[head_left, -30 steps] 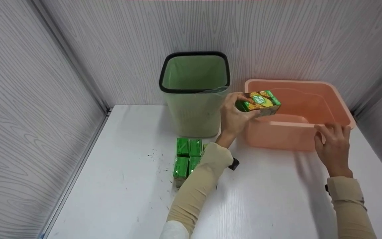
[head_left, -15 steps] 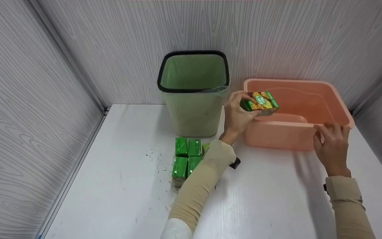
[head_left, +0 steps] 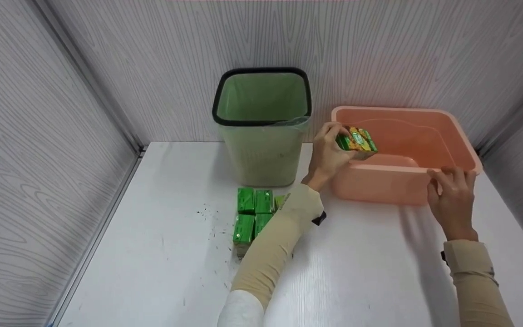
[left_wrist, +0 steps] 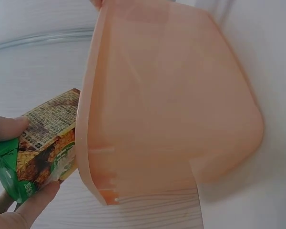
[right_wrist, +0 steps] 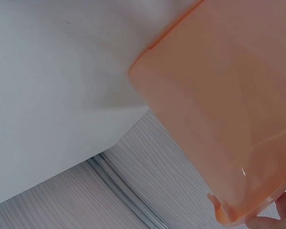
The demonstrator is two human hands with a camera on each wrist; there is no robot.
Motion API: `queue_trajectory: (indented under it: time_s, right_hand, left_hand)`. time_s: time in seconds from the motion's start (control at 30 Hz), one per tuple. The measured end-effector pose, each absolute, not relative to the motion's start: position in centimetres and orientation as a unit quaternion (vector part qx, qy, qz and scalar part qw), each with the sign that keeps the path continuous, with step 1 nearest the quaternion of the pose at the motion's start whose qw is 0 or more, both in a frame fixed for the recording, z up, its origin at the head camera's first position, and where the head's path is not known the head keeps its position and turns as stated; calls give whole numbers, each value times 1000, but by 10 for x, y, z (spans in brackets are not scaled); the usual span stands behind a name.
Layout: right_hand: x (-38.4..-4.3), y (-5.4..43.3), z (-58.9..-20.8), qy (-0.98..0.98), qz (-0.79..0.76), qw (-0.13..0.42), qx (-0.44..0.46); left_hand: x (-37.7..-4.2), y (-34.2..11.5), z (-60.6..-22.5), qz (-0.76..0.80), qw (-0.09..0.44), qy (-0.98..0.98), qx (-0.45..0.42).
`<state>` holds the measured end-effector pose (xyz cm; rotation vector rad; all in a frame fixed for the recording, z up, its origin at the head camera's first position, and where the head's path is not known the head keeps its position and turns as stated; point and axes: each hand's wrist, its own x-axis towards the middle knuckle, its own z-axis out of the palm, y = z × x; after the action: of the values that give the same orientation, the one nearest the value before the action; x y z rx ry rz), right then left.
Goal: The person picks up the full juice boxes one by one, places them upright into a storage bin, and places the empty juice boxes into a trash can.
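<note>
Printed carton (head_left: 359, 140), green-ended with a fruit pattern: located at the left end of the orange tub (head_left: 384, 184), by the near rim; its exact height above the opening cannot be told. The left hand (head_left: 327, 152) grasps the carton by its green end, thumb on one side and fingers on the other, with the opposite end pointing away from the palm. The right hand (head_left: 454, 200) grips the tub's near rim towards its right end, fingers bent over the edge.

Left of the tub stands a green bin (head_left: 263, 156) with a black rim; clear film shows at its near right corner. In front of the bin, green-topped cartons (head_left: 244, 229) stand close together in two rows, partly hidden by the left sleeve (head_left: 279, 238). Dark specks (head_left: 209, 213) mark the white tabletop (head_left: 166, 277) beside them. Grey wood-grain panels (head_left: 175, 68) enclose the back and sides.
</note>
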<state>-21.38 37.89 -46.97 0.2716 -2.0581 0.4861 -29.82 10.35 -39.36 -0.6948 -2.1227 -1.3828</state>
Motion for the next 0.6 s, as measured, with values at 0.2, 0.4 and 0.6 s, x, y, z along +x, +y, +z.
queue_trajectory:
  time_s: [0.2, 0.4, 0.6]
  right_hand:
    - [-211, 380, -468, -844, 207, 482, 115]
    - [-207, 385, -467, -842, 201, 488, 111]
    - [-204, 384, -471, -847, 195, 483, 102]
  left_hand:
    - [-302, 109, -394, -490, 240, -789, -283]
    - [-304, 119, -395, -452, 202, -820, -285]
    - [-304, 122, -400, -408, 193, -844, -290]
